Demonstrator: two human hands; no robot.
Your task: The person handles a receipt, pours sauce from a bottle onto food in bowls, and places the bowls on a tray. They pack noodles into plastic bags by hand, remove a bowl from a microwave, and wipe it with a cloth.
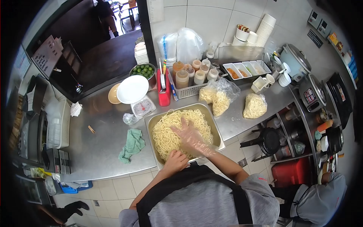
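Observation:
A deep rectangular metal tray full of yellow noodles stands at the counter's front edge. My right hand, in a clear plastic glove, lies on the noodles with its fingers spread; the fingertips reach in among the strands. At the tray's near side, my bare left hand has its fingers curled over the rim. Left of the tray lies a crumpled green cloth. Behind it, a kitchen scale carries a white plate.
Bags of noodles lie right of the tray. Sauce bottles stand in a basket behind, beside a red tape dispenser and a bowl of green limes. A clothespin lies at left. Another person is at lower right.

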